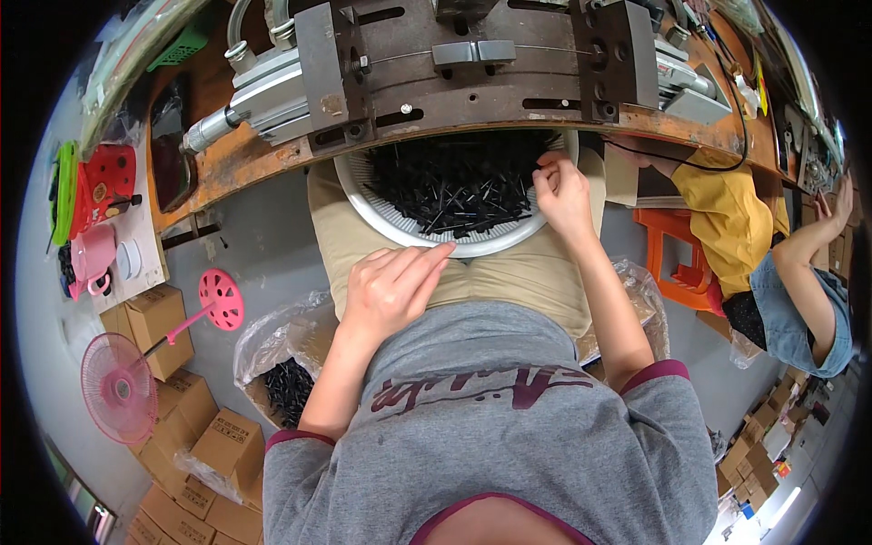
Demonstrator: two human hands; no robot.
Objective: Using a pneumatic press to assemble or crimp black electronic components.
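Note:
A white round basket (391, 221) rests on my lap, partly under the bench edge. It holds a heap of small thin black plastic-looking pieces (454, 186), whose exact kind I cannot make out. My left hand (389, 289) lies at the basket's near rim, palm down, its fingers stretched out toward the rim with nothing visible in them. At the right side of the basket, my right hand (565, 195) has thumb and fingers pinched together over the edge of the heap. Whether a piece is between those fingertips is hidden.
Above the basket, a dark metal fixture (472, 100) with silver cylinders (263, 95) stands on a wooden bench (227, 177). A pink fan (120, 389), cardboard boxes (227, 445) and a lined box of black pieces (289, 391) are left. A co-worker (804, 291) sits right beside an orange stool (672, 259).

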